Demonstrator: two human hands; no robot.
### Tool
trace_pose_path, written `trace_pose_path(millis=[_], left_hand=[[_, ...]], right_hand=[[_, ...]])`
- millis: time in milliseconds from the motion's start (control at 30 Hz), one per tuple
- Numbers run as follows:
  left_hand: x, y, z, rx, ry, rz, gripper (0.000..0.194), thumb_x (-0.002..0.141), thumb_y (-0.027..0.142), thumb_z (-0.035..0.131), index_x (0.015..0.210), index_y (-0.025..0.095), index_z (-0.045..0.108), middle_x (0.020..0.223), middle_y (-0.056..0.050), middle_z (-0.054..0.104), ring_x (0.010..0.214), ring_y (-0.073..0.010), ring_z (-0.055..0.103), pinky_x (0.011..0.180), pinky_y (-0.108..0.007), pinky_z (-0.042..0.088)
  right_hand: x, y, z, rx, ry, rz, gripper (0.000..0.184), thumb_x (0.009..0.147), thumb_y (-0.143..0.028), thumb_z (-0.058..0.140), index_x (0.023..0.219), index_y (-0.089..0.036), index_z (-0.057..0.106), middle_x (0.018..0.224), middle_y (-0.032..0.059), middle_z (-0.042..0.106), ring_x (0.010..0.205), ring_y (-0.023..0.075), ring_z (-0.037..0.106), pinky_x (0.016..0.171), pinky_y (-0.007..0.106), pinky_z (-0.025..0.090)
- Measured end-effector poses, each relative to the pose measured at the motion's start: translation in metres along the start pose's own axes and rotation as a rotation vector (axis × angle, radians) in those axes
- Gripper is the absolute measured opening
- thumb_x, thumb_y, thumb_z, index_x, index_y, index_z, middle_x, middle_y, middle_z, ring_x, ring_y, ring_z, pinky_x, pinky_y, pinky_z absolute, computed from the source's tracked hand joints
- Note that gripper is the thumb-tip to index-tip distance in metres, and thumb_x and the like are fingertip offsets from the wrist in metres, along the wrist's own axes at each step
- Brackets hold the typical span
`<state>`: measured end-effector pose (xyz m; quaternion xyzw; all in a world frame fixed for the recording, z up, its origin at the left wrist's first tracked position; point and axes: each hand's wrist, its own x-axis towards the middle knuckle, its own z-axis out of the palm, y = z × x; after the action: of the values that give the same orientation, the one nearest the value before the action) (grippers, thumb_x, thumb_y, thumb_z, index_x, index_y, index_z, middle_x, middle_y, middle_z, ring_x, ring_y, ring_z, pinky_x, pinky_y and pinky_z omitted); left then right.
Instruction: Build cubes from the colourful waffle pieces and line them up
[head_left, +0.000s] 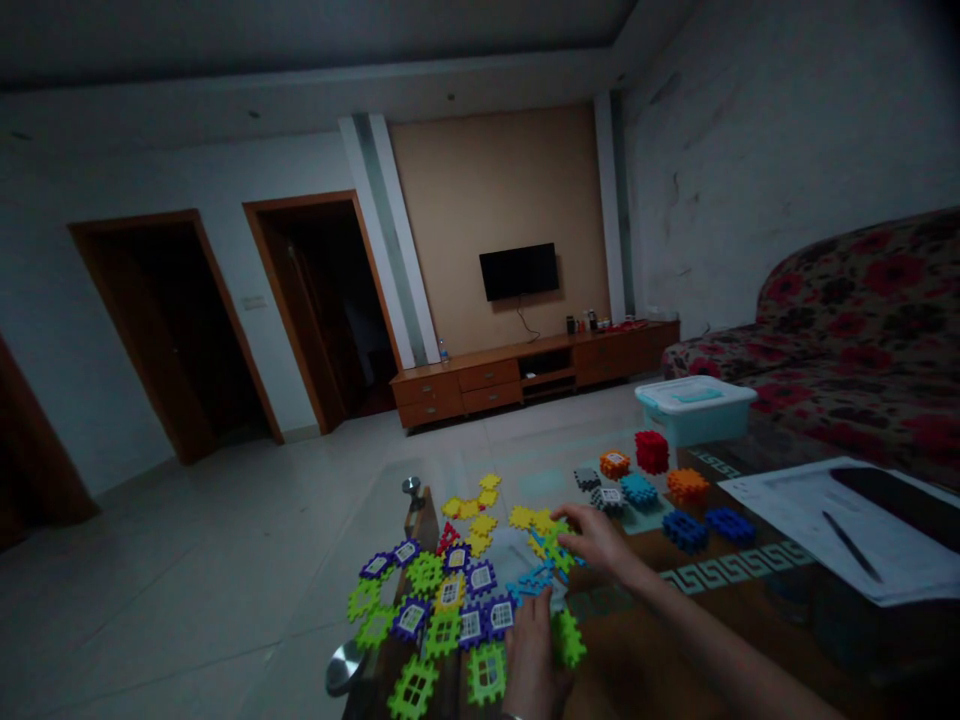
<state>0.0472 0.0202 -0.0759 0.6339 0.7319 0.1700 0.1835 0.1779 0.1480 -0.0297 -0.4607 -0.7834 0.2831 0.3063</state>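
- Glass-topped surface (622,660) over dark wood, with a pale Greek-key band under the glass, carries everything close by.
- Left hand (531,665), nearest, stands upright at the heap's near edge, just beside a lime-green notched plastic tile (568,640); whether it grips anything, I cannot tell.
- Right hand (596,540) reaches across, its spread fingers (566,517) over yellow and green notched tiles; no clear grip shows. The hands are apart.
- Purple tiles with white window panels (480,578) and lime-green tiles (424,573) lie loosely interlocked around the hands, with yellow tiles (480,525) just beyond.
- Farther along stand hollow cubes of the same notched plastic: red (651,452), orange (688,486), and blue (685,531).
- White papers (847,530) with a black pen (851,545) lie to the right.
- Clear plastic storage box with a turquoise lid (695,408) sits past the cubes, beside a red floral sofa (862,340).
- Far off, a low wooden cabinet (525,375) stands beneath a wall-mounted black television (519,271).
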Motion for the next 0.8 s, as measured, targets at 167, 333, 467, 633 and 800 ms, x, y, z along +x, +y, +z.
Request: trace_pose_path(millis=[167, 333, 467, 633, 800], left_hand=[[-0.004, -0.004, -0.002, -0.046, -0.011, -0.023, 0.093, 0.061, 0.01, 0.061, 0.149, 0.015, 0.03, 0.146, -0.009, 0.05, 0.135, -0.0217, 0.043, 0.111, -0.026, 0.031], [-0.009, -0.002, -0.006, -0.101, 0.015, -0.093, 0.1, 0.059, 0.011, 0.065, 0.15, 0.009, 0.025, 0.151, -0.014, 0.043, 0.14, -0.0232, 0.037, 0.112, -0.024, 0.027], [-0.011, -0.004, -0.008, -0.123, 0.0, -0.075, 0.101, 0.056, 0.01, 0.065, 0.149, 0.009, 0.027, 0.15, -0.014, 0.043, 0.139, -0.0233, 0.037, 0.113, -0.024, 0.026], [-0.009, -0.012, -0.008, -0.244, 0.007, 0.034, 0.091, 0.057, 0.013, 0.059, 0.145, 0.011, 0.037, 0.149, -0.012, 0.044, 0.141, -0.024, 0.034, 0.117, -0.029, 0.024], [-0.001, -0.017, -0.01, -0.398, 0.17, 0.153, 0.064, 0.067, 0.016, 0.048, 0.131, 0.013, 0.051, 0.136, -0.014, 0.055, 0.128, -0.0242, 0.049, 0.108, -0.035, 0.039]], right_hand=[[-0.037, 0.02, 0.019, 0.324, -0.13, 0.115, 0.028, 0.057, -0.007, 0.067, 0.081, -0.018, 0.061, 0.068, -0.005, 0.055, 0.065, 0.013, 0.052, 0.058, 0.022, 0.039], [-0.045, 0.011, 0.033, 0.445, -0.219, 0.115, 0.031, 0.053, -0.006, 0.068, 0.077, -0.019, 0.056, 0.066, -0.008, 0.046, 0.063, 0.0106, 0.045, 0.056, 0.021, 0.034], [-0.044, 0.009, 0.038, 0.367, -0.203, 0.14, 0.03, 0.05, -0.005, 0.068, 0.074, -0.019, 0.056, 0.064, -0.0086, 0.044, 0.062, 0.0101, 0.041, 0.054, 0.021, 0.03], [-0.04, 0.009, 0.039, 0.499, -0.251, 0.197, 0.028, 0.051, -0.009, 0.067, 0.076, -0.019, 0.058, 0.058, -0.0104, 0.042, 0.056, 0.0088, 0.041, 0.051, 0.02, 0.03], [-0.037, 0.006, 0.034, 0.698, -0.275, 0.151, 0.025, 0.06, -0.017, 0.066, 0.084, -0.02, 0.058, 0.056, -0.01, 0.047, 0.052, 0.0093, 0.047, 0.051, 0.021, 0.035]])
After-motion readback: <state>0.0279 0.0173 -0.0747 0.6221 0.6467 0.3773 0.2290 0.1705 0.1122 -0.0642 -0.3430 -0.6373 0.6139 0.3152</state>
